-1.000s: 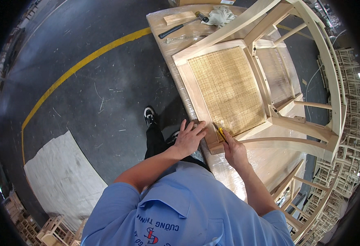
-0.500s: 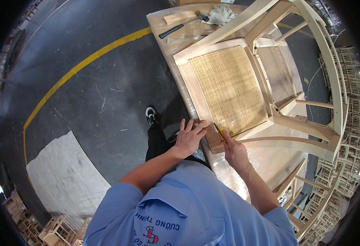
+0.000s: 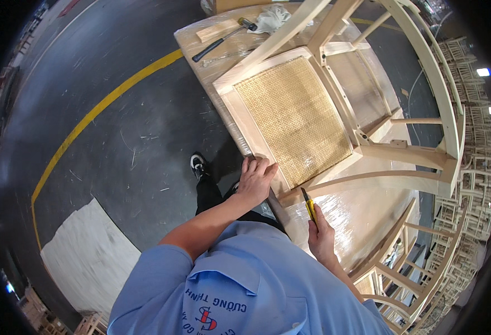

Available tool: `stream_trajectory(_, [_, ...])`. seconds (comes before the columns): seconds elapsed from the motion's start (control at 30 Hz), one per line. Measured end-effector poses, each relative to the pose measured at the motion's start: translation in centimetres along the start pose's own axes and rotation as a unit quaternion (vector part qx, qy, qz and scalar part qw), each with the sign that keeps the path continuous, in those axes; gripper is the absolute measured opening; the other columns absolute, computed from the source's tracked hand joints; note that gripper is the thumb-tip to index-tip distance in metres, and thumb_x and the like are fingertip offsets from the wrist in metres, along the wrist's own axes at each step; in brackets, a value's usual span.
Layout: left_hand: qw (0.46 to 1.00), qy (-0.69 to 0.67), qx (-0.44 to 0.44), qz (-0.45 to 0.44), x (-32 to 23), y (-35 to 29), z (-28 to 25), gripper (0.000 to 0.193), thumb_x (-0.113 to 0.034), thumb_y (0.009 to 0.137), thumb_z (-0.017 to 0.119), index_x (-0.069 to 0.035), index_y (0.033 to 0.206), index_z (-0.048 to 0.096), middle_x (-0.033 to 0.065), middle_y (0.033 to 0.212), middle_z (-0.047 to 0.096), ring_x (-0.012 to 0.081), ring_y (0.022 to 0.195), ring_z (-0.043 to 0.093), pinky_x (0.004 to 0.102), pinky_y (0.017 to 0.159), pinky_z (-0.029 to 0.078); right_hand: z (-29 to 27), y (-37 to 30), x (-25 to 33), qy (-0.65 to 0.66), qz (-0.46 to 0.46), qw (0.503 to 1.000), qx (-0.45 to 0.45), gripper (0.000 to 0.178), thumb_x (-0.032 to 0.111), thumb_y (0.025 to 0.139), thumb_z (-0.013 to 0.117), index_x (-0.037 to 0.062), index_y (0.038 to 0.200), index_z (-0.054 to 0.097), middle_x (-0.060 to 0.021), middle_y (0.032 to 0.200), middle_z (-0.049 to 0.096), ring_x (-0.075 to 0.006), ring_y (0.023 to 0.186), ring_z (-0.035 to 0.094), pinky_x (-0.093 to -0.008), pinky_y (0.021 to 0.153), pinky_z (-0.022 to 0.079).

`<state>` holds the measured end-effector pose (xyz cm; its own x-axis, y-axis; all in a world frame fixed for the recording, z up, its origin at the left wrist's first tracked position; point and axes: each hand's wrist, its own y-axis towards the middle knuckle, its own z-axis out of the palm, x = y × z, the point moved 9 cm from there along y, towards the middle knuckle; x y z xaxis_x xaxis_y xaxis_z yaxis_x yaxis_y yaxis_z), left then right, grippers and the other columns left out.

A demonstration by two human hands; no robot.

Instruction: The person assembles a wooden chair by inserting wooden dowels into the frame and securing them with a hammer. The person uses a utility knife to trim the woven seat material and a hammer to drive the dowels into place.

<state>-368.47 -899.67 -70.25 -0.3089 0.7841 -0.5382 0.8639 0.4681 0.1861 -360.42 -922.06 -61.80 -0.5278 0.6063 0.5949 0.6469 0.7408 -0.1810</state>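
R grip [image 3: 322,231] round yellow cutter [image 3: 311,207], nr chair [image 3: 296,117] — L grip [image 3: 255,182] on its edge [image 3: 240,123], hold unclear.

A furniture workshop — bare wooden chair frames [image 3: 478,146] massed at three o'clock, a hammer [image 3: 216,44] at twelve, a yellow floor line [image 3: 106,100] at ten.

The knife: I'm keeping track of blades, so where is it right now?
In the head view, the knife is right of and below centre, in the right hand, its blade near the lower corner of the cane seat.
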Motion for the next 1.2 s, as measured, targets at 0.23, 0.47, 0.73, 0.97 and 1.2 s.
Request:
stream_trajectory(0.23, [0.993, -0.097, 0.065, 0.028, -0.5, -1.5, 0.5, 0.041, -0.012, 0.084, 0.072, -0.014, 0.124, 0.077, 0.0131, 0.140, 0.054, 0.0389, 0.129, 0.050, 0.0623, 0.119, 0.032, -1.7, -1.8, -1.0, -0.008, 0.028, 0.998, -0.053, 0.056, 0.001, 0.101, 0.061, 0.0039, 0.155, 0.050, -0.0256, 0.102, 0.074, -0.0368, 0.084, 0.076, -0.0417, 0.075, 0.059])
stream_trajectory(0.47, [0.958, -0.062, 0.228, 0.161, -2.9, -2.4, 2.0, 0.032, -0.011, 0.087, 0.064, -0.007, 0.117, 0.074, 0.0148, 0.138, 0.061, 0.0406, 0.137, 0.049, 0.0576, 0.119, 0.037, -3.0, -1.3, -2.3, 0.027, 0.078, 0.995, -0.053, 0.051, 0.007, 0.105, 0.058, 0.0015, 0.155, 0.049, -0.0268, 0.118, 0.074, -0.0357, 0.093, 0.076, -0.0395, 0.084, 0.059])
stream_trajectory(0.73, [0.978, -0.067, 0.082, 0.179, -5.2, -0.2, 0.2, 0.042, -0.008, 0.089, 0.061, -0.012, 0.129, 0.072, 0.0170, 0.145, 0.057, 0.0442, 0.146, 0.042, 0.0597, 0.126, 0.027, -3.5, -1.8, -2.8, 0.068, 0.139, 0.986, -0.064, 0.051, 0.006, 0.105, 0.058, 0.0024, 0.155, 0.050, -0.0204, 0.113, 0.075, -0.0199, 0.080, 0.070, -0.0333, 0.076, 0.056])
stream_trajectory(0.97, [0.965, -0.058, 0.144, 0.212, -4.6, -1.9, 1.5, 0.048, -0.009, 0.088, 0.062, -0.015, 0.135, 0.071, 0.0144, 0.133, 0.059, 0.0396, 0.137, 0.049, 0.0566, 0.121, 0.031, -2.7, -3.7, -3.2, 0.067, 0.132, 0.985, -0.093, 0.053, 0.008, 0.107, 0.057, 0.0063, 0.159, 0.048, -0.0079, 0.087, 0.065, -0.0128, 0.073, 0.056, -0.0295, 0.070, 0.050])
stream_trajectory(1.2, [0.959, -0.027, 0.148, 0.241, -6.1, -0.9, 1.3, 0.044, -0.012, 0.087, 0.063, -0.015, 0.130, 0.074, 0.0132, 0.114, 0.059, 0.0354, 0.117, 0.056, 0.0516, 0.106, 0.042, -2.7, -4.0, -2.7, 0.116, 0.148, 0.975, -0.119, 0.051, 0.007, 0.105, 0.059, 0.0048, 0.155, 0.052, -0.0139, 0.099, 0.069, -0.0202, 0.082, 0.064, -0.0330, 0.077, 0.053])
